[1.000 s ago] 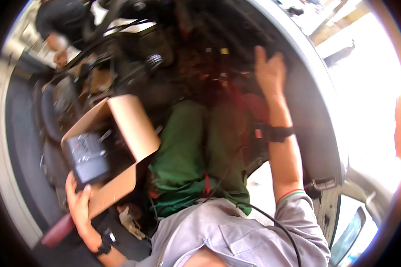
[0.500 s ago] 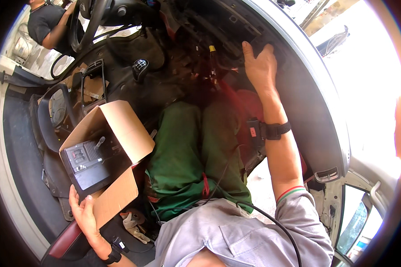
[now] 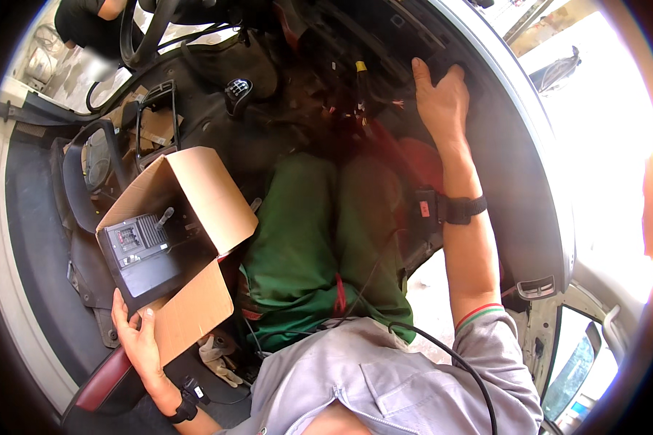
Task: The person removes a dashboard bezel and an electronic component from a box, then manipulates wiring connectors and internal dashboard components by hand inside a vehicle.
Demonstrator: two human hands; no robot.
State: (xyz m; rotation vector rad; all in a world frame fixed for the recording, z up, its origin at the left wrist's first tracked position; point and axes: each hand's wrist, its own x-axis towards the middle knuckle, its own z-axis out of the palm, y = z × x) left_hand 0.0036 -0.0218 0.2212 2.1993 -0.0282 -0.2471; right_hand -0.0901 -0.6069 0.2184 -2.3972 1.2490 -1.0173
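At lower left of the frame, the left hand gripped a flap of the open cardboard box, which contained a black electronic unit. Upper right, the right hand pressed, fingers spread, against the dark dashboard underside.

The car floor is dark and covered with black mats. On it stands an open cardboard box with a black electronic unit inside. A black plastic trim frame and a pale glove lie on it nearby.
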